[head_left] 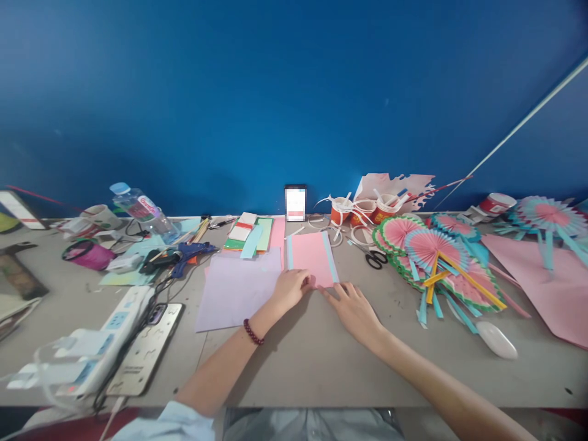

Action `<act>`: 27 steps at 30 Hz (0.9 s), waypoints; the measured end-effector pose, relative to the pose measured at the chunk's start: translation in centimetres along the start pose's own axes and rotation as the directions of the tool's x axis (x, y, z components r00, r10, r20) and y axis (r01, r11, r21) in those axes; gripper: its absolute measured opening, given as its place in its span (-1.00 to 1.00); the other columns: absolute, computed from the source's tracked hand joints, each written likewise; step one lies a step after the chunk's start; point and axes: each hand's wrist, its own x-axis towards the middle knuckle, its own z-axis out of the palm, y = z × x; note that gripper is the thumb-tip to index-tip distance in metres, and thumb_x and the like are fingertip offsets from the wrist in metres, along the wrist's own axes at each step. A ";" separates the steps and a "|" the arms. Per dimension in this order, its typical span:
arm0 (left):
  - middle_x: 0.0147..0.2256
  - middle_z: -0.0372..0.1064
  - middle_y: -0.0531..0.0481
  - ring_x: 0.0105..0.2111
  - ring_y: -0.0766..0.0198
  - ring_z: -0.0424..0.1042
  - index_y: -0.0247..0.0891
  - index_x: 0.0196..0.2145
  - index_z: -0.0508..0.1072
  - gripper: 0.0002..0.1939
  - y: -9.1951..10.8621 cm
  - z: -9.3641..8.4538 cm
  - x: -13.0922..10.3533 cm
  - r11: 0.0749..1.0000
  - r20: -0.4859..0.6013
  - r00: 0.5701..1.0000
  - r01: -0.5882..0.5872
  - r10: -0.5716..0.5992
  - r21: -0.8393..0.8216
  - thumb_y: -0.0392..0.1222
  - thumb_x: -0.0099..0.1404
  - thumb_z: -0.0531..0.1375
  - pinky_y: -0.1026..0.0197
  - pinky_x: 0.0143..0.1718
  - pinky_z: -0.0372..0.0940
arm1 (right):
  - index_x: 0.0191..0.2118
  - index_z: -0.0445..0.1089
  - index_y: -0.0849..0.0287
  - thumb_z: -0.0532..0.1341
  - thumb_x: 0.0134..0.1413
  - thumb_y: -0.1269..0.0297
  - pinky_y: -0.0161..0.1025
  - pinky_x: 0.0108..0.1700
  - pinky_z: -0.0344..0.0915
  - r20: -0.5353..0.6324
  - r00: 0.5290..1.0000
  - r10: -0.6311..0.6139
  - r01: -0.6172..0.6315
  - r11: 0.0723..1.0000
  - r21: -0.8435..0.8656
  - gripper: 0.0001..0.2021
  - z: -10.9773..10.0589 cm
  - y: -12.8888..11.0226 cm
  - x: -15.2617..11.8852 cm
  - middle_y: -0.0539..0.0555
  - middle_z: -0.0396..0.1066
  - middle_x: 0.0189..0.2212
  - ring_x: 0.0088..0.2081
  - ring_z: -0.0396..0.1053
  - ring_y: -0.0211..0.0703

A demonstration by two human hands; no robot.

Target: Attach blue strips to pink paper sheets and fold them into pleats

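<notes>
A pink sheet of paper (307,256) lies flat on the gray table (303,367), straight in front of the person, its long sides running from near to far. It is plain and smooth, a pale rose, with light-blue strips (329,257) along its left and right sides; the right one shows more clearly, while the left one is thin and pale. Both hands are at its near edge. The left hand (291,289) has its fingers curled in toward the thumb at the near left corner; whether they pinch the paper or only press on it cannot be told. The right hand (354,311) is palm down with its fingers loosely spread and its fingertips at the near right part of the edge, closed on nothing.

The left hand hides the near left corner, and its wrist, with a dark red beaded bracelet (252,334), passes just beside the lavender sheet (243,282). To the right, the black-handled scissors (376,260) have blades that are hard to make out. The upright phone (295,203) at the far side has a blurred screen. At the far right, a pleated paper fan (549,214) is cut off by the picture's border.
</notes>
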 end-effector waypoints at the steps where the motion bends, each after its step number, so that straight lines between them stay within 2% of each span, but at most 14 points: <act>1: -0.38 0.44 0.02 -0.32 0.21 0.39 -0.20 -0.37 0.40 -0.88 0.0 0.0 0.0 1.000 -0.004 1.000 0.002 -0.002 -0.012 -0.12 0.26 0.14 0.22 -0.28 0.12 | 0.19 0.14 -0.06 0.12 0.03 0.52 -0.15 -0.18 0.24 0.003 1.000 0.003 -0.003 1.000 0.000 -0.41 -0.1 -0.1 0.0 0.10 0.33 -0.11 -0.12 0.23 -0.01; 4: -0.41 0.44 0.02 -0.36 0.23 0.39 -0.21 -0.41 0.41 -0.85 -0.1 -0.3 -0.1 0.995 -0.017 1.000 0.017 -0.019 -0.099 -0.12 0.25 0.14 0.24 -0.32 0.14 | 0.18 0.15 -0.03 0.10 0.04 0.53 -0.15 -0.18 0.24 0.011 1.000 0.009 -0.009 1.000 -0.003 -0.42 -0.2 -0.2 0.1 0.11 0.33 -0.09 -0.12 0.23 0.00; 9: -0.44 0.43 0.05 -0.46 0.29 0.35 -0.22 -0.43 0.44 -0.85 -1.1 -1.7 -0.2 0.954 0.032 0.998 0.065 -0.058 -0.293 -0.08 0.16 0.21 0.29 -0.45 0.16 | 0.18 0.15 -0.01 0.10 0.02 0.55 -0.15 -0.18 0.23 0.020 1.000 0.019 -0.019 1.000 -0.004 -0.41 -0.2 -0.3 0.1 0.12 0.32 -0.09 -0.11 0.22 0.00; 14: -0.34 0.49 0.01 -0.35 0.26 0.42 -0.24 -0.41 0.50 -0.85 -2.0 -2.5 -0.3 0.915 0.121 0.993 0.058 -0.010 -0.399 -0.12 0.14 0.22 0.28 -0.30 0.26 | 0.18 0.17 -0.04 0.09 0.02 0.56 -0.12 -0.14 0.22 0.017 0.998 0.060 -0.060 0.998 -0.001 -0.41 0.0 -0.6 0.1 0.15 0.29 0.00 -0.09 0.21 0.00; 18: -0.29 0.50 0.00 -0.29 0.26 0.44 -0.22 -0.38 0.52 -0.88 -1.9 -2.2 -0.2 0.910 0.113 0.993 0.034 0.014 -0.412 -0.20 0.17 0.18 0.27 -0.22 0.27 | 0.17 0.18 -0.04 0.08 0.04 0.56 -0.13 -0.12 0.22 0.033 0.994 0.102 -0.103 0.994 0.029 -0.42 -0.2 -0.8 0.1 0.15 0.27 0.04 -0.06 0.21 -0.01; 23: -0.26 0.49 0.00 -0.23 0.24 0.42 -0.19 -0.37 0.52 -0.86 -1.2 -2.0 -0.2 0.930 0.082 0.996 0.008 0.024 -0.369 -0.21 0.20 0.15 0.24 -0.16 0.26 | 0.17 0.18 0.00 0.07 0.09 0.49 -0.09 -0.07 0.21 0.038 0.987 0.158 -0.160 0.984 0.079 -0.49 -0.7 -1.0 0.1 0.15 0.28 0.04 0.00 0.21 -0.01; 27: -0.24 0.49 -0.01 -0.22 0.22 0.41 -0.19 -0.37 0.51 -0.86 -0.9 -2.0 -0.2 0.932 0.090 0.996 0.015 0.019 -0.363 -0.19 0.21 0.14 0.22 -0.15 0.26 | 0.15 0.22 0.11 0.09 0.09 0.46 -0.07 0.05 0.15 -0.006 0.991 0.130 -0.129 0.986 0.105 -0.53 -0.3 -0.9 0.0 0.17 0.28 0.06 0.04 0.19 -0.02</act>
